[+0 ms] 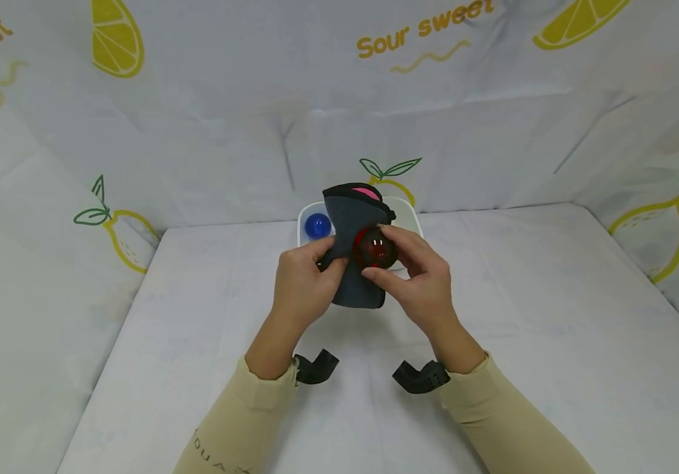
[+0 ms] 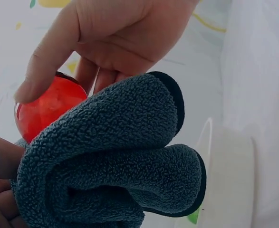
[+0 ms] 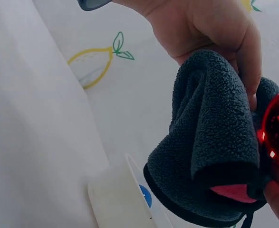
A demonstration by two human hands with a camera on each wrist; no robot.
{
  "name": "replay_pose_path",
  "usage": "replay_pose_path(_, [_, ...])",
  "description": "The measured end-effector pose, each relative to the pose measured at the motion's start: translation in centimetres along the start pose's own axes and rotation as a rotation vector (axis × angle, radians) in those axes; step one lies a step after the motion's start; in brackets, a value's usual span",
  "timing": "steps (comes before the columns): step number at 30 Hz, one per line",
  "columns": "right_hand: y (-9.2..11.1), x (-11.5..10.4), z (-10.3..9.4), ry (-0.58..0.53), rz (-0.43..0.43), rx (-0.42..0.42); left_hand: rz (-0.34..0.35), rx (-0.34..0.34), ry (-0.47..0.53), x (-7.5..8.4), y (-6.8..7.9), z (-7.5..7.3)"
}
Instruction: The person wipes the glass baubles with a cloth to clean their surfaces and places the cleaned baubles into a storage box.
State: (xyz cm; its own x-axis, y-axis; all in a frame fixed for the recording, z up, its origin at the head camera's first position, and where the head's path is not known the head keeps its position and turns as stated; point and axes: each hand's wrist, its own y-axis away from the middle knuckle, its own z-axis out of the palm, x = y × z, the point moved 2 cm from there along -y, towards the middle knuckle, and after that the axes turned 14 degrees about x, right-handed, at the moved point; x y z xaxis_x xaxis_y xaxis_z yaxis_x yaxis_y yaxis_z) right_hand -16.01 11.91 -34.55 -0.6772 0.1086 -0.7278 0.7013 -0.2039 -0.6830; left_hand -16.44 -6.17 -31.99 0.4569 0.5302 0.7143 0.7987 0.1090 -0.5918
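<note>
My left hand (image 1: 304,283) grips a folded dark grey-blue towel (image 1: 354,289) with black edging, thumb in front and fingers behind. A bit of pink shows inside its top fold. With thumb and fingertips, my right hand (image 1: 422,270) holds a shiny red ball (image 1: 377,249) against the front of the towel. In the left wrist view the red ball (image 2: 49,107) presses into the terry cloth, partly covered by it. The right wrist view shows the towel (image 3: 215,123) hanging in thick folds, with the ball (image 3: 278,128) cut off at the frame edge.
Behind the towel stands a white container (image 1: 412,217), partly hidden, with a blue ball (image 1: 318,226) at its left. Something green (image 2: 194,216) shows low beside the container in the left wrist view. A white cloth with lemon prints covers the table (image 1: 523,329) and back wall.
</note>
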Motion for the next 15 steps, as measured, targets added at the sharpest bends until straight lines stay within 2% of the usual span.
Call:
replay_pose_path(3, [-0.02,-0.04,0.09,0.028,-0.028,-0.018,0.001,0.003,-0.006,-0.1,0.0,-0.07])
replay_pose_path(11, [-0.05,0.62,-0.08,0.191,-0.071,-0.024,-0.012,-0.012,-0.017,-0.12,-0.02,-0.04])
replay_pose_path(15, [-0.2,0.91,-0.33,0.272,-0.052,-0.01,-0.023,-0.029,-0.016,0.03,-0.08,-0.08])
